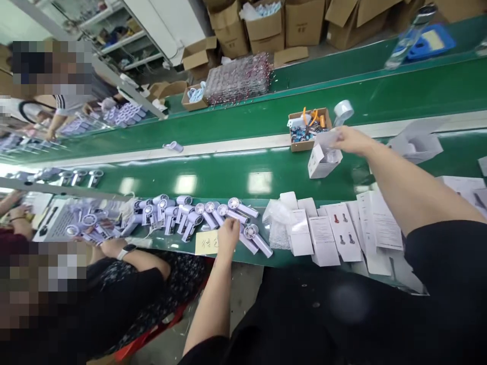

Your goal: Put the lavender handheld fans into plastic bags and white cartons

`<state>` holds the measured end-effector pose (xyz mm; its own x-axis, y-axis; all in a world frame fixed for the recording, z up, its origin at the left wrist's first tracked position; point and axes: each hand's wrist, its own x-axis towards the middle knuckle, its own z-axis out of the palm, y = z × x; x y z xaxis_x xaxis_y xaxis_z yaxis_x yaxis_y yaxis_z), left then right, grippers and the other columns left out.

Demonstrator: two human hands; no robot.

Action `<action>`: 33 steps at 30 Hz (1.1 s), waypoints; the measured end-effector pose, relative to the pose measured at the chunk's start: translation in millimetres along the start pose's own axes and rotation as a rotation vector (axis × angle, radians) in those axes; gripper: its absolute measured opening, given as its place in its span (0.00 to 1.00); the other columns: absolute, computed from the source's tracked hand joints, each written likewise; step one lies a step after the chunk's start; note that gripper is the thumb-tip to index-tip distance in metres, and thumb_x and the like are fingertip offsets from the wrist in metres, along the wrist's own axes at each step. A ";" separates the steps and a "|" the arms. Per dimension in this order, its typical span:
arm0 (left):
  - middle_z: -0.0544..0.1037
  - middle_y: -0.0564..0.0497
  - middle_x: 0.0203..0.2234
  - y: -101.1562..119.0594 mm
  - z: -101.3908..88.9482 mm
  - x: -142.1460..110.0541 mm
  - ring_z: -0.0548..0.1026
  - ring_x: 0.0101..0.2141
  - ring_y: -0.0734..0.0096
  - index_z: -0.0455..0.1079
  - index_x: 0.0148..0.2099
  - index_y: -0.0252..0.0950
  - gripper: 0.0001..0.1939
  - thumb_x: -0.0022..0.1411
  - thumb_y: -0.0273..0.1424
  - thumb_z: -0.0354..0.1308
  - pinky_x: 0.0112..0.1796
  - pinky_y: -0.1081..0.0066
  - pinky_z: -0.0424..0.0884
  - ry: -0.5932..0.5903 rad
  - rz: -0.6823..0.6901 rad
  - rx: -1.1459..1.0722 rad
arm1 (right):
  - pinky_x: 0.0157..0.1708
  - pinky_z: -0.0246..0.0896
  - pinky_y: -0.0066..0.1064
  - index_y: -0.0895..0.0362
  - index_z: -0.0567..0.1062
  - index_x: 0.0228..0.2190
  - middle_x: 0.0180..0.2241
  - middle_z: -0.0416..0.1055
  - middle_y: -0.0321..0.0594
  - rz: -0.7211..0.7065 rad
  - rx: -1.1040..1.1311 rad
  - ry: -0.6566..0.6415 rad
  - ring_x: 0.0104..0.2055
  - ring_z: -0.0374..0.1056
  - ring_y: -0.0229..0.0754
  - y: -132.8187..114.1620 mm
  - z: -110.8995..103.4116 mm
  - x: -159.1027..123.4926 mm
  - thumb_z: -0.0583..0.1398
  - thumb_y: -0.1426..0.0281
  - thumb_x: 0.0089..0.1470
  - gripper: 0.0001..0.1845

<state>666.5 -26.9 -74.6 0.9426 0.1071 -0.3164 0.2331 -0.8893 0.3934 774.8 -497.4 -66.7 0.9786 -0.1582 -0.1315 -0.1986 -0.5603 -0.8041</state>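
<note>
At green benchtop (224, 177), right grip (348, 140) pinches an open white box (321, 165); left grip (229, 234) unclear.

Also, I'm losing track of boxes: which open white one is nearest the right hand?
The white box beside the small carton, by the right hand; the other box sits beyond the forearm.

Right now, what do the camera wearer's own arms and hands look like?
The left hand and right hand are bare, without gloves. Short, plain black sleeves leave both forearms uncovered. I see no watch or bracelet on either wrist and no marking on the sleeves. Whether any rings are worn is too small to tell.
</note>
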 end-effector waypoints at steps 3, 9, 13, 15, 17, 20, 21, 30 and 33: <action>0.78 0.38 0.37 -62.4 29.9 -22.5 0.75 0.43 0.49 0.67 0.44 0.34 0.23 0.51 0.44 0.63 0.42 0.61 0.67 -0.095 -0.284 -0.094 | 0.46 0.59 0.37 0.73 0.60 0.55 0.50 0.66 0.65 0.141 -0.183 0.230 0.49 0.66 0.50 -40.5 -8.8 -25.7 0.65 0.74 0.45 0.37; 0.76 0.37 0.37 -83.9 102.8 -40.2 0.77 0.34 0.59 0.63 0.48 0.31 0.27 0.54 0.46 0.60 0.33 0.65 0.71 -0.045 -0.476 -0.508 | 0.36 0.64 0.31 0.63 0.72 0.41 0.35 0.73 0.45 -0.089 0.058 0.072 0.34 0.70 0.38 -139.9 67.0 -114.7 0.58 0.68 0.54 0.14; 0.76 0.45 0.30 -97.1 99.9 -32.8 0.76 0.27 0.67 0.67 0.42 0.31 0.25 0.46 0.39 0.68 0.28 0.70 0.71 -0.109 -0.410 -0.712 | 0.24 0.64 0.27 0.60 0.72 0.25 0.24 0.73 0.40 0.192 0.239 -0.902 0.23 0.69 0.36 -135.9 185.6 -189.0 0.64 0.63 0.47 0.13; 0.76 0.47 0.28 -103.2 91.7 -32.9 0.76 0.27 0.68 0.69 0.40 0.31 0.21 0.48 0.39 0.66 0.29 0.70 0.71 -0.122 -0.396 -0.773 | 0.25 0.64 0.26 0.60 0.71 0.25 0.24 0.72 0.38 0.379 0.390 -0.989 0.23 0.68 0.34 -121.1 236.1 -218.4 0.64 0.61 0.48 0.15; 0.76 0.47 0.28 -105.9 83.7 -40.5 0.75 0.26 0.70 0.70 0.38 0.30 0.18 0.49 0.39 0.64 0.29 0.70 0.71 -0.133 -0.414 -0.876 | 0.27 0.65 0.25 0.60 0.69 0.28 0.28 0.72 0.38 0.542 0.609 -0.797 0.26 0.69 0.33 -108.7 270.8 -237.1 0.65 0.60 0.48 0.16; 0.77 0.47 0.28 -100.8 74.0 -63.2 0.75 0.26 0.70 0.71 0.39 0.30 0.19 0.48 0.39 0.64 0.29 0.71 0.71 -0.204 -0.375 -1.099 | 0.32 0.66 0.25 0.59 0.70 0.32 0.33 0.72 0.39 0.632 0.860 -0.543 0.32 0.69 0.34 -101.6 294.1 -245.3 0.67 0.59 0.46 0.18; 0.77 0.47 0.29 -96.2 71.1 -70.7 0.75 0.27 0.70 0.72 0.41 0.30 0.21 0.48 0.39 0.64 0.29 0.71 0.71 -0.252 -0.320 -1.152 | 0.33 0.67 0.26 0.59 0.70 0.34 0.35 0.73 0.39 0.639 0.954 -0.532 0.33 0.70 0.35 -101.7 295.8 -244.2 0.67 0.59 0.46 0.19; 0.76 0.41 0.42 -3.0 63.4 -10.8 0.70 0.49 0.56 0.72 0.40 0.34 0.11 0.51 0.27 0.59 0.48 0.62 0.66 -0.225 0.159 -0.554 | 0.30 0.73 0.35 0.58 0.68 0.39 0.33 0.74 0.42 0.583 1.452 -0.156 0.33 0.73 0.42 -89.0 214.9 -240.6 0.62 0.67 0.53 0.13; 0.75 0.39 0.43 23.9 72.9 21.0 0.64 0.55 0.53 0.71 0.34 0.34 0.10 0.46 0.21 0.58 0.52 0.62 0.60 -0.199 0.128 -0.491 | 0.30 0.74 0.37 0.57 0.67 0.41 0.32 0.74 0.40 0.600 1.470 -0.149 0.33 0.74 0.43 -73.6 177.8 -255.1 0.63 0.67 0.52 0.16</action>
<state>674.4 -78.3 -134.7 0.9185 -0.1169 -0.3776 0.2484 -0.5724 0.7815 549.3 -271.3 -77.0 0.7951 0.0695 -0.6025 -0.4037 0.8020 -0.4403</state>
